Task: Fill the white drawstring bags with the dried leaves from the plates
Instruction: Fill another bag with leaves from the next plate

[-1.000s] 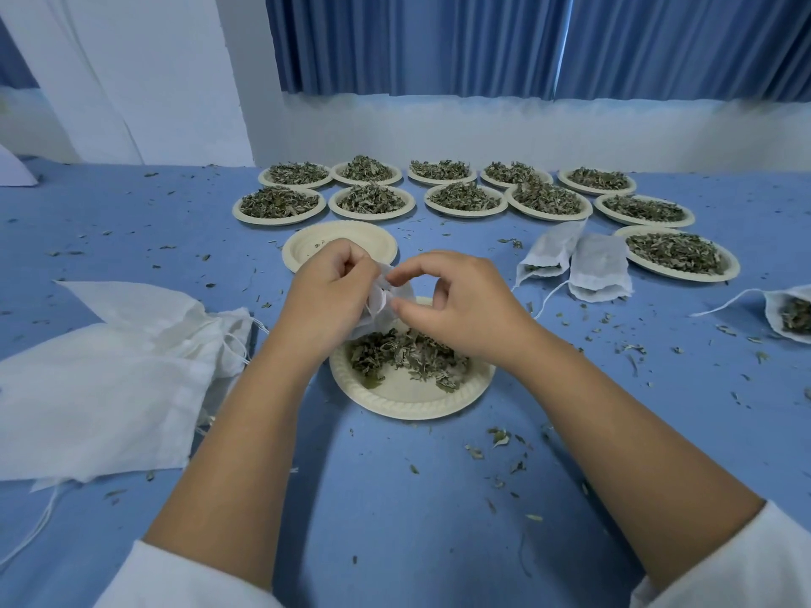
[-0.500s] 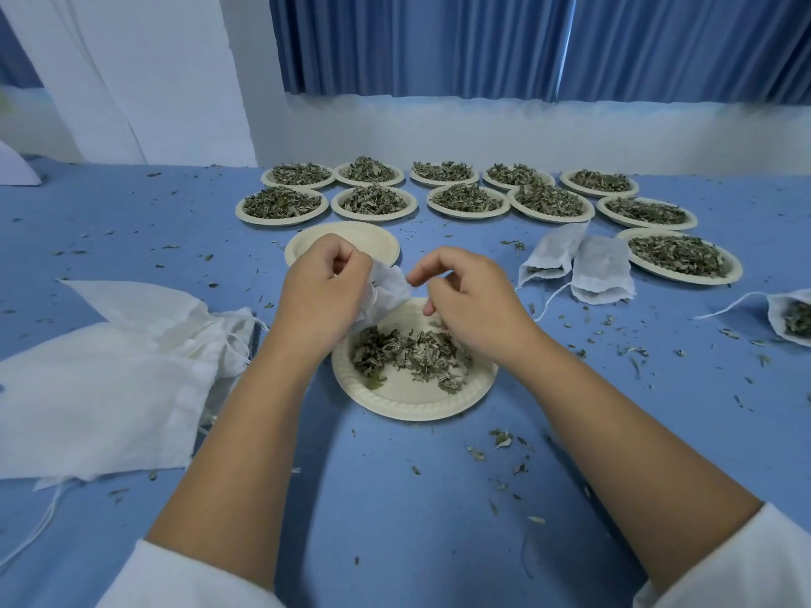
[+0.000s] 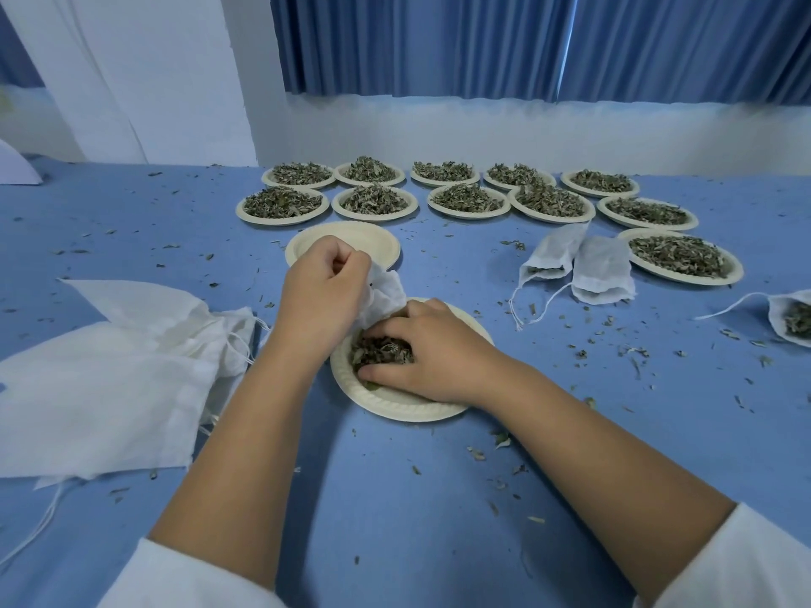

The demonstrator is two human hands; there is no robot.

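A paper plate (image 3: 395, 405) sits in front of me with a small heap of dried leaves (image 3: 379, 351) on it. My left hand (image 3: 320, 296) grips the rim of a small white drawstring bag (image 3: 386, 291) just above the plate's far edge. My right hand (image 3: 421, 348) lies down on the plate, its fingers curled around the heap of leaves. Most of the bag is hidden behind my hands.
An empty plate (image 3: 351, 243) lies behind my hands, and several plates of leaves (image 3: 283, 204) stand in rows beyond it. Two filled bags (image 3: 579, 265) lie at the right, another bag (image 3: 790, 318) at the far right. Empty white bags (image 3: 109, 370) are piled at the left.
My right hand has let go of the bag's rim and dropped onto the plate, closing around the leaves. My left hand keeps hold of the bag.
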